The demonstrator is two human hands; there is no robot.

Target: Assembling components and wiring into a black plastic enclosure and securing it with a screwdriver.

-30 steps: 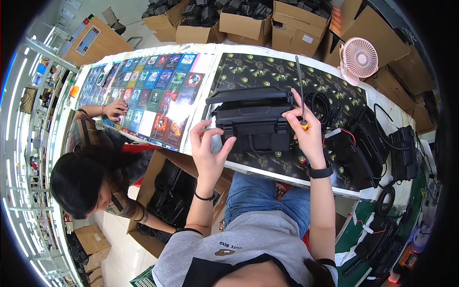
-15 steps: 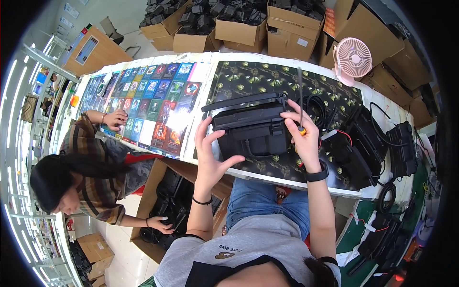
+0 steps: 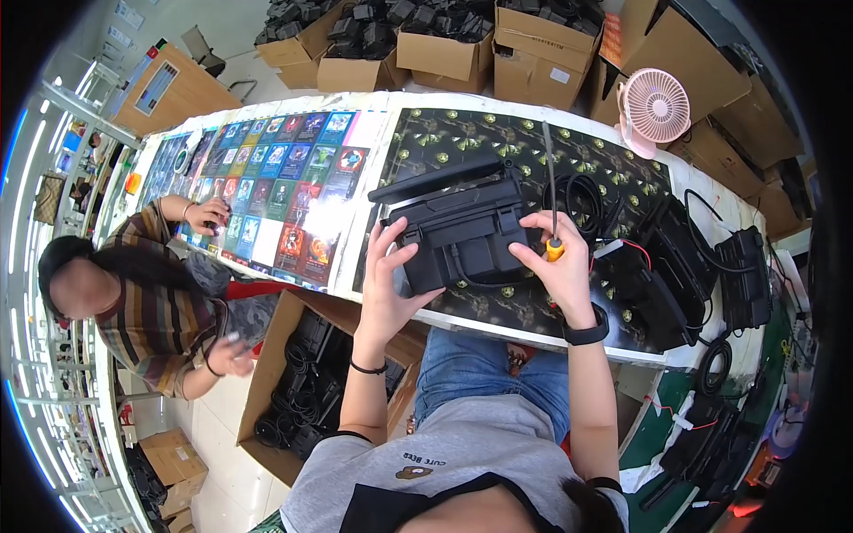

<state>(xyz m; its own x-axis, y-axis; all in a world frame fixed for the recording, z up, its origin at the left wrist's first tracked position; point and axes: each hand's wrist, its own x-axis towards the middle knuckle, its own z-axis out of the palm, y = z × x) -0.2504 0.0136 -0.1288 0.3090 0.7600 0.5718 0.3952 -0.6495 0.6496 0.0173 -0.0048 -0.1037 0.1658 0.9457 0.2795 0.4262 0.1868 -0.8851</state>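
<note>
A black plastic case (image 3: pixel 466 233) with a latch and a looped cable on its front stands on the dark patterned mat before me. Its long lid-like upper part (image 3: pixel 435 181) is tilted up behind it. My left hand (image 3: pixel 384 280) grips the left side, fingers bent over the edge and thumb along the bottom. At the right side, my right hand (image 3: pixel 562 266) presses its thumb and forefinger to the case. That same hand also holds a screwdriver (image 3: pixel 554 248) with a yellow handle, its long shaft pointing away from me.
Coiled black cable (image 3: pixel 582 200) and several black cases (image 3: pixel 680 258) lie on the right. A pink fan (image 3: pixel 656 111) stands at the far edge. On the left, a co-worker (image 3: pixel 151 311) sits by a carton of black parts (image 3: pixel 302 391); printed card sheets (image 3: pixel 275 186) cover the table's left side.
The case has turned slightly and shifted left. My right hand has slid down its side, and the screwdriver now shows more. The co-worker's lower hand has lifted out of the carton.
</note>
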